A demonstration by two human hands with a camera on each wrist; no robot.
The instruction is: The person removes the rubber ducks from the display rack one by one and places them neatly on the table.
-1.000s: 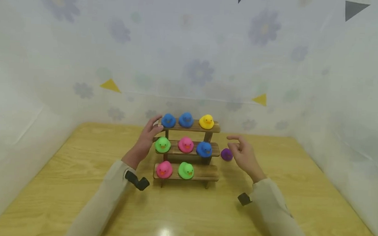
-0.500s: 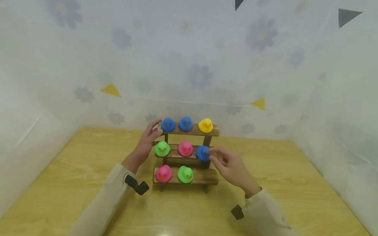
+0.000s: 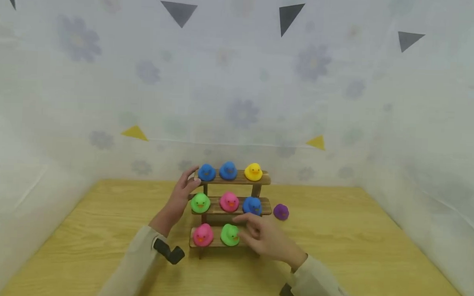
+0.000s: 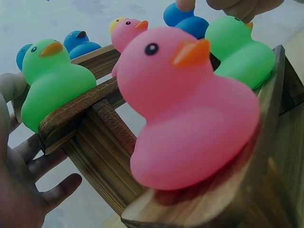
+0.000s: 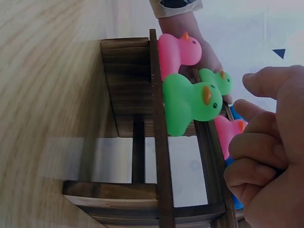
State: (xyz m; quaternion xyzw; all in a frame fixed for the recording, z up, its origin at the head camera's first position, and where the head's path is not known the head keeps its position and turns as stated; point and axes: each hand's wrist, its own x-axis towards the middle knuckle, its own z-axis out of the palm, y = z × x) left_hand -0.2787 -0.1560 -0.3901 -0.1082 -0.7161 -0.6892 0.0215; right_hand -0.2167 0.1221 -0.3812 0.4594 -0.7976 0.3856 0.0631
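Observation:
My left hand (image 3: pixel 177 203) holds the left end of a three-tier wooden stand (image 3: pixel 266 179), thumb in front and index finger around its top shelf. Nothing is held by my right hand (image 3: pixel 266 238), poised at the bottom shelf beside a green rubber duck (image 3: pixel 229 235), thumb and index apart, other fingers curled. A pink duck (image 3: pixel 203 235) sits left of that green one. The middle shelf bears a green duck (image 3: pixel 200 203), a pink duck (image 3: pixel 229 202) and a blue duck (image 3: pixel 252 206). Up top are two blue ducks (image 3: pixel 228 170) and a yellow duck (image 3: pixel 253 171).
A purple duck (image 3: pixel 281 212) lies on the wooden table (image 3: pixel 336 240) to the right of the stand. White flower-patterned sheeting (image 3: pixel 244 77) surrounds the table at the back and sides.
My right hand has moved from beside the purple duck, past the middle shelf's blue duck, down and left to the bottom shelf. My left hand stays at the stand. The head view has tilted up.

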